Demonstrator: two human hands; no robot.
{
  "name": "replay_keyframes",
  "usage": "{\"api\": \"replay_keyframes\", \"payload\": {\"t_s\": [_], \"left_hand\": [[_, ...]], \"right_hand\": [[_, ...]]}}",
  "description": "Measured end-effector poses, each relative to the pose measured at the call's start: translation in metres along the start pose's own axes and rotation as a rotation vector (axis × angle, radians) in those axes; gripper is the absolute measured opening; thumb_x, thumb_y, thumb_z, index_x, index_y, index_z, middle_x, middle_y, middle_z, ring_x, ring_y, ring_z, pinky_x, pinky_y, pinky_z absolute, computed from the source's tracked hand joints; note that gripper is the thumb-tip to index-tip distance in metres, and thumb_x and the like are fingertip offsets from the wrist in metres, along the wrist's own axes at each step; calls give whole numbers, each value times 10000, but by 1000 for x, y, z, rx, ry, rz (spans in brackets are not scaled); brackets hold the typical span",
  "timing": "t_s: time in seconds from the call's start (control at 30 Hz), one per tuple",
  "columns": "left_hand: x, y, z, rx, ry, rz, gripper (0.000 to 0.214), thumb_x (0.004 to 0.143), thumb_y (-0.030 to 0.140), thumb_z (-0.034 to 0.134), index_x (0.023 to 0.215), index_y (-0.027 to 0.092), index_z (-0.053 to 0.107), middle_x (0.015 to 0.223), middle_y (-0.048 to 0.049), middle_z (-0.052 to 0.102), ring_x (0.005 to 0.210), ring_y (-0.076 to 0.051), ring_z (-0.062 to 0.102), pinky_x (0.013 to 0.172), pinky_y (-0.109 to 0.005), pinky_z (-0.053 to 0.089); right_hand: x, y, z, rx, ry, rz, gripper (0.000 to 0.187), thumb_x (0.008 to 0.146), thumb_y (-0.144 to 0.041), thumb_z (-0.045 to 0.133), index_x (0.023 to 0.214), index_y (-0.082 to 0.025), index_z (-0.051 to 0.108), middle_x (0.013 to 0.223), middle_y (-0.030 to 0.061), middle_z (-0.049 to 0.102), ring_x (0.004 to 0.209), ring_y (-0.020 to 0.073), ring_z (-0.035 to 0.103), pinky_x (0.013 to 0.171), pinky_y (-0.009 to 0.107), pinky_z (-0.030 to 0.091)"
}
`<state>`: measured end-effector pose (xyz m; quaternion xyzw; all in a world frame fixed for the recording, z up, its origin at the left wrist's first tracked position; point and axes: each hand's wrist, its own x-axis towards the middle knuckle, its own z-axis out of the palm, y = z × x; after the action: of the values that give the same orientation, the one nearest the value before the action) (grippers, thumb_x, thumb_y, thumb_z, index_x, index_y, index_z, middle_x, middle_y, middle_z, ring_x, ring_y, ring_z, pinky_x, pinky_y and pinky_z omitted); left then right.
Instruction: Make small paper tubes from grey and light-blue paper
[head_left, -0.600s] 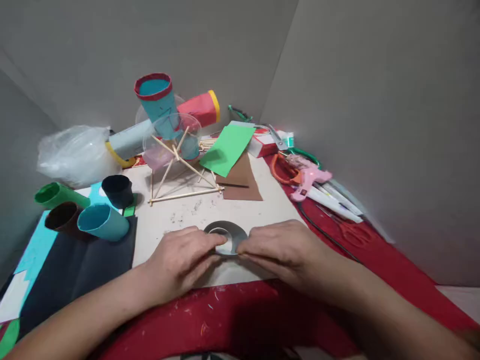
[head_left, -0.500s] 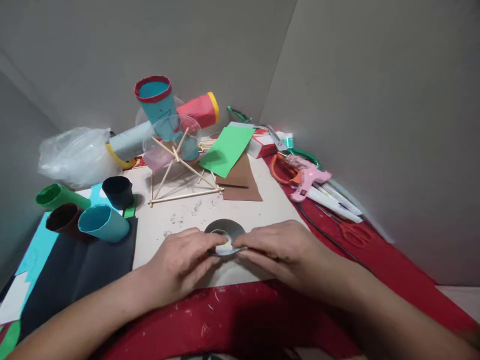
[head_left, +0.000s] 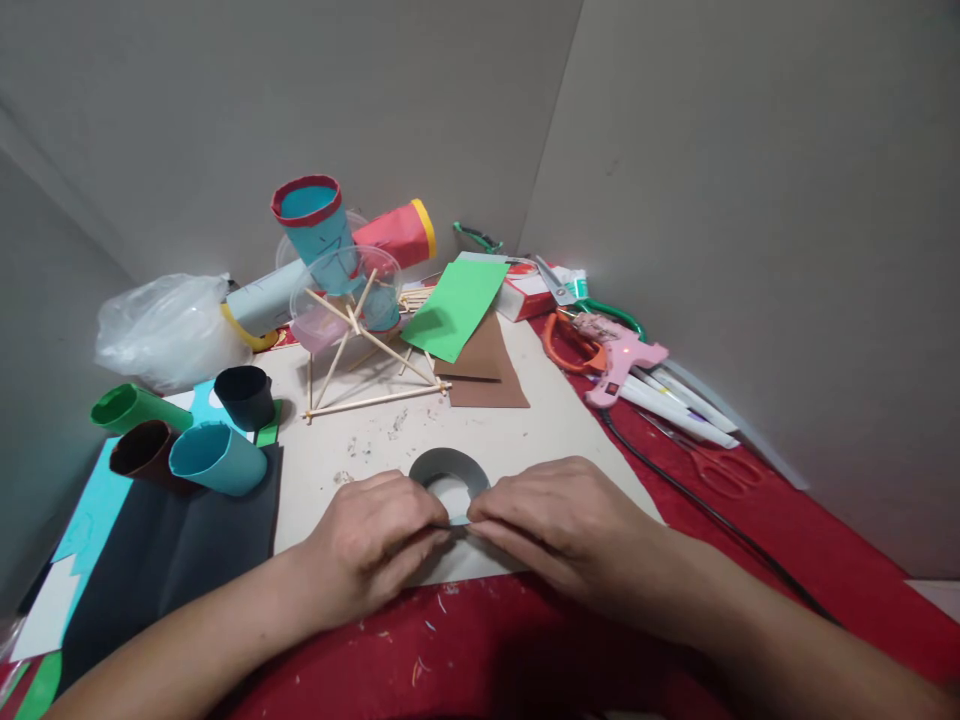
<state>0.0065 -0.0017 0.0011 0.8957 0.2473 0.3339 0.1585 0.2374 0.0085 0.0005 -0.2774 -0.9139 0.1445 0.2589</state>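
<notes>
Your left hand (head_left: 375, 532) and right hand (head_left: 559, 518) pinch the curled strip (head_left: 448, 462) at six o'clock, fingers closed; it bows toward twelve, both equally near.

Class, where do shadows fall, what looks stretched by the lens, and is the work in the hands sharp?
Head view: a broad shadow darkens the red cloth below the right hand; head view: a smaller one marks the green sheet; head view: the forearms seem stretched toward the lower corners; head view: the grey curled strip in the fingers looks fairly sharp.
</notes>
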Motion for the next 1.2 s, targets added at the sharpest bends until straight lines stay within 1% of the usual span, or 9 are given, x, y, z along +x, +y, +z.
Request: {"api": "replay_keyframes", "payload": {"t_s": [0.17,0.37,0.47,0.57,0.77,0.93,1.07,1.13,1.2], "left_hand": [[-1,-3,2,88,52,100,164,937,118,509,1051,85,622,795,-112,677,671,-168,583,587,-278,457],[-1,-4,5,209,100,133,162,891,101,598,1040,56,642,730,-96,655,623,-158,532,541,-269,432],[-2,-3,6,212,82,127,145,894,101,590,1022,60,647,711,-89,645,616,-159,516,534,-273,409],[-2,-2,6,148,74,87,125,901,96,567,1004,85,638,750,-92,656,641,-160,528,559,-276,409],[0,2,5,49,53,40,105,912,102,523,939,119,622,738,-78,644,647,-157,513,581,-272,402],[4,6,4,52,11,48,161,939,132,471,920,127,631,721,-75,642,618,-159,501,560,-270,399],[4,2,-4,112,-26,44,128,940,192,536,1017,131,617,802,-79,677,685,-167,584,612,-276,465],[4,0,-10,135,-50,30,175,932,218,571,1078,123,594,846,-86,692,732,-175,621,652,-287,492],[4,-2,-15,127,-80,8,158,929,201,578,1067,127,588,833,-71,692,724,-163,627,652,-274,493]], "right_hand": [[1,-1,0,-31,11,3,310,1022,-249,427,805,-179,637,660,-17,655,556,138,572,573,289,321],[0,0,2,-55,21,-17,299,1015,-224,422,766,-188,586,637,-21,614,540,135,529,569,285,311],[0,-1,2,-61,21,-20,294,1012,-212,421,756,-193,564,627,-26,594,530,133,506,565,282,307],[1,-2,1,-62,23,-27,294,1016,-212,414,760,-196,557,621,-28,585,523,133,494,564,281,304],[0,-2,4,-12,25,-37,264,1031,-235,409,851,-191,597,678,-14,639,564,130,541,580,272,314],[0,-2,6,61,-30,-69,320,1015,-187,419,720,-193,544,613,-39,565,520,105,484,560,265,302],[1,-1,0,134,-90,-52,315,1012,-187,420,724,-189,548,620,-38,539,544,103,479,565,255,303],[2,0,-3,196,-96,-23,327,1018,-199,417,725,-187,560,624,-35,538,554,102,480,565,243,312],[3,2,-5,248,-89,10,326,1018,-211,431,733,-183,586,632,-30,554,568,100,493,571,229,331]]}}
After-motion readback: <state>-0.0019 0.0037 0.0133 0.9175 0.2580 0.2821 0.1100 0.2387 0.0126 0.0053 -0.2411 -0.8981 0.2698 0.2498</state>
